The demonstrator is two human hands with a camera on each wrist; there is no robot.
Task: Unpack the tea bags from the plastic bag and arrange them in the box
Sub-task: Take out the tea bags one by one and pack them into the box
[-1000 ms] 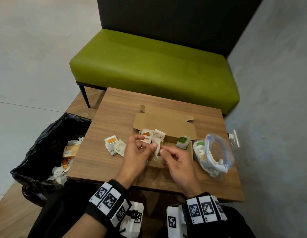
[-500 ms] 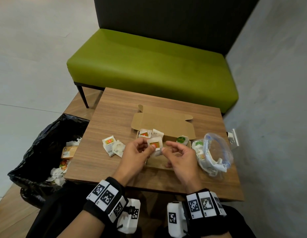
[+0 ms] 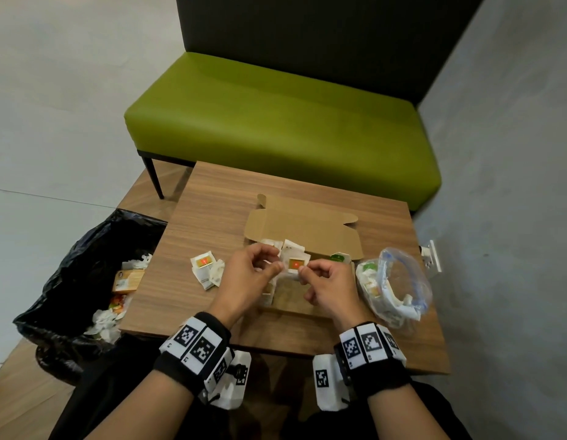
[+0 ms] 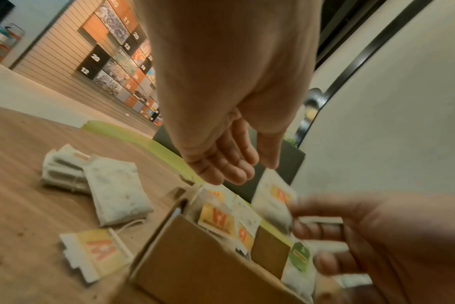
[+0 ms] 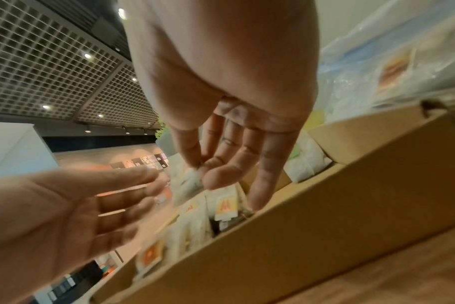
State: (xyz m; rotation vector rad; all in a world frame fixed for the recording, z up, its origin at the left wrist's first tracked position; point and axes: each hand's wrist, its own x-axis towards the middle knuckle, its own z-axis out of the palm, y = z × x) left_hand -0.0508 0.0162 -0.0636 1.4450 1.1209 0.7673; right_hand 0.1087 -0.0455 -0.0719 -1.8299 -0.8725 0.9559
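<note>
Over the open cardboard box [image 3: 302, 289] on the wooden bench [image 3: 212, 198], the left hand [image 3: 247, 277] and right hand [image 3: 328, 287] pinch one orange-labelled tea bag [image 3: 295, 264] between them, each taking an edge with thumb and forefinger while the other fingers hang loosely curled. Several tea bags already stand inside the box along its left and far sides, and a green-labelled one [image 3: 339, 257] leans at the right end under the raised lid. Two loose tea bags [image 3: 209, 269] lie on the bench just left of the box, and the clear plastic bag [image 3: 394, 282], with more bags inside, slumps just beside the box on the right. Judging by that, the task looks roughly midway, with the held bag about to be slotted in. The risk is in the light two-point pinch: if one hand lets go early, the bag may swing and drop flat on the upright ones, knocking the row over. Its string and tag, too small to make out, could snag a neighbour and drag it out when the hands withdraw. The black bin bag [image 3: 72, 274] beside the bench's left edge is near enough to catch any loose bag brushed off.
</note>
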